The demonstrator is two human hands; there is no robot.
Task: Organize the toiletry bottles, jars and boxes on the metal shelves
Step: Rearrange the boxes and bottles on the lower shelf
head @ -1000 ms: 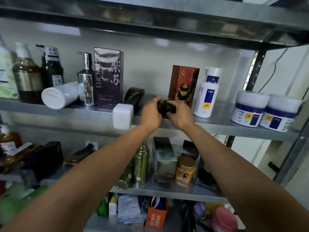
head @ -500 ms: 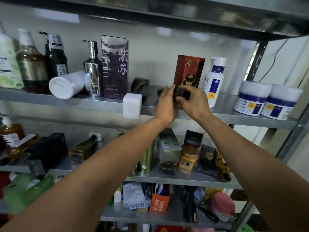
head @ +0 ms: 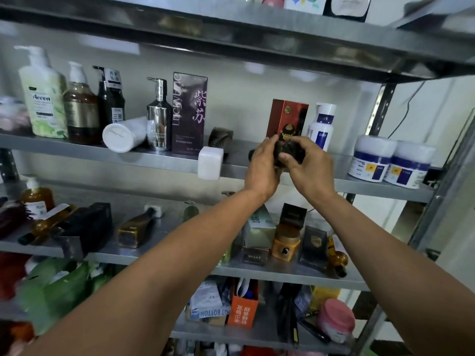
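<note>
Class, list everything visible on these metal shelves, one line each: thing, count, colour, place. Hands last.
Shelves: 4 levels, grey metal.
Pump bottles: 4, green, brown, black, silver, second level left.
Tube: 1, white, lying beside them.
Tall box: 1, purple, right of silver bottle.
Cube jar: 1, white, second level's front edge.
Carton: 1, red, behind the hands.
Lotion bottle: 1, white-blue, right of carton.
Tubs: 2, white-blue, second level right.
Small jar: 1, orange, third level.
Round jar: 1, pink, fourth level right.
Dark jar: 1, black, in both hands.
Left hand, right hand: 2, gripping dark jar.
</note>
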